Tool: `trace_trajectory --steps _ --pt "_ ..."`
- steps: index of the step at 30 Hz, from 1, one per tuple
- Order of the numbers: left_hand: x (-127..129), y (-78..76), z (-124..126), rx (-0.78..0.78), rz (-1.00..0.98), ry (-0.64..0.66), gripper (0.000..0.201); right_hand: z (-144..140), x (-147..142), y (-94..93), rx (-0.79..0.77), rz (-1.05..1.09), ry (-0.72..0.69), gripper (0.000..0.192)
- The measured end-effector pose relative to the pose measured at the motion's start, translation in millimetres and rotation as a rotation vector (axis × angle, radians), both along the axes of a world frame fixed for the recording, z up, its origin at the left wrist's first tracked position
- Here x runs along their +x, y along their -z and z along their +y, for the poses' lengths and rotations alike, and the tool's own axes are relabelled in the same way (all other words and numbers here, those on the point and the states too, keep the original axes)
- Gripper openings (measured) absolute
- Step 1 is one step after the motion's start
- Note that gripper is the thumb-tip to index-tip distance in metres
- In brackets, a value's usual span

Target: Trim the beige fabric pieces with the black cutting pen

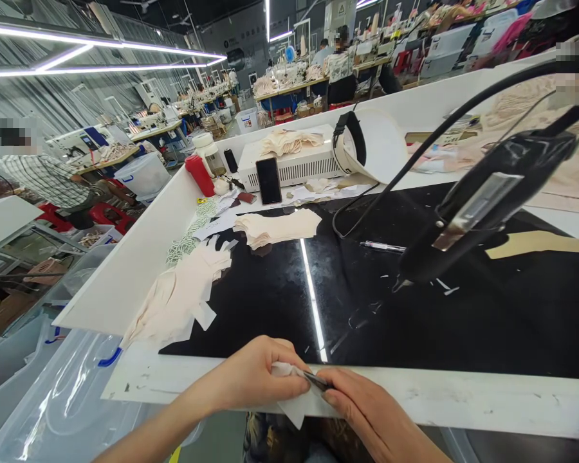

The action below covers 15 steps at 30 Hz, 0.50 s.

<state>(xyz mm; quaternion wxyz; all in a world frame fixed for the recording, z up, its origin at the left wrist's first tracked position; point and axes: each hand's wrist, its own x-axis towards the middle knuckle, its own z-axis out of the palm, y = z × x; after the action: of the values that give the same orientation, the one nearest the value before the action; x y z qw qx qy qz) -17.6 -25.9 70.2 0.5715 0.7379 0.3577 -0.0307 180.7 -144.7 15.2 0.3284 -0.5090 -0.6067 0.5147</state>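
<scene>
My left hand (265, 374) is closed on a small piece of pale fabric (294, 409), pinched between thumb and fingers at the table's front edge. A loose corner of the fabric hangs down over that edge. Close beside it, my right hand (361, 402) grips a small dark pointed metal tool (317, 381); its tip meets the fabric at my left thumb. Most of the tool is hidden, so I cannot tell whether it is snips or tweezers.
Pale fabric pieces lie in a stack (280, 226) and a heap (174, 299) on the black table top (270, 302). A phone (269, 181), a red bottle (199, 175) and a pen (383, 247) are farther back. A black lamp-like device (482, 199) overhangs the right side.
</scene>
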Motion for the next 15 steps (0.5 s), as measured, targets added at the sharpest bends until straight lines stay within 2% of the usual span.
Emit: trace_trajectory --steps 6,15 --pt "0.9 -0.2 0.8 0.007 0.006 0.003 0.02 -0.1 -0.4 4.9 0.029 -0.038 0.009 0.041" --pt "3.5 -3.2 -2.3 -0.009 0.011 0.0 0.02 -1.2 -0.6 -4.2 0.045 -0.038 0.045 0.041"
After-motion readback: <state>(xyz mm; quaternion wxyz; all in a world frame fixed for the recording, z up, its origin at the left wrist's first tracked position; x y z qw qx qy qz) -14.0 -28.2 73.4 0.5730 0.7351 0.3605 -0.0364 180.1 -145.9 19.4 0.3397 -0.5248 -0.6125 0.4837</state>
